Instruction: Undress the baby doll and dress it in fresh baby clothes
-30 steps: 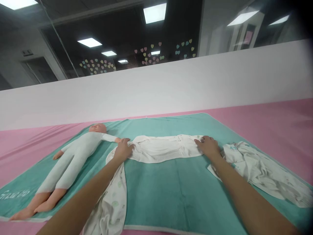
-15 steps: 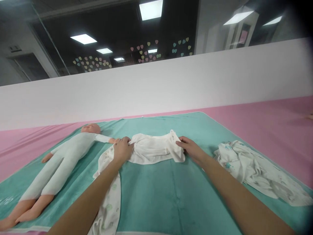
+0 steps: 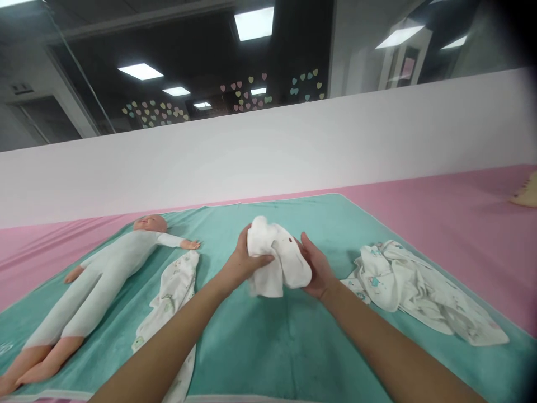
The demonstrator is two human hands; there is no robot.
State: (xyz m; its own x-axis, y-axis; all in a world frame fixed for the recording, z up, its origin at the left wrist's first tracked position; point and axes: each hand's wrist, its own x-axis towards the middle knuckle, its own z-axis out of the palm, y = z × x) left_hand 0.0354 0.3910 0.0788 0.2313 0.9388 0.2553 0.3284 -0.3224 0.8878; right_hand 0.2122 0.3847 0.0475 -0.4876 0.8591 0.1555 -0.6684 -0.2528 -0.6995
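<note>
So the white cloth (image 3: 268, 277) is bunched up and folded over between the two hands, pretty much mid-view above the teal blanket (image 3: 247, 352). Left hand (image 3: 246, 260) has a proper grip on it, thumb across the front and the fingers mostly hidden round the back. Right hand (image 3: 315, 270) is more open, kinda cupped against the other side of the cloth with the thumb sticking up free; can't tell how hard those fingers press because they go behind the fabric. There's a small dark spot near the top of the folded bit too. Over on the left a baby doll (image 3: 119, 257) in a pale suit lies face up, one arm stretched out so its hand sits right by the top end of a printed garment (image 3: 178, 282), which runs down the blanket partly behind the left forearm. Way off to the right there's a crumpled heap of printed white clothes (image 3: 419, 294), well apart from the cloth. Pink covering (image 3: 444, 201) shows round the blanket, then a white wall (image 3: 210, 162), with little heart stickers (image 3: 251, 101) on the dark glass above.
</note>
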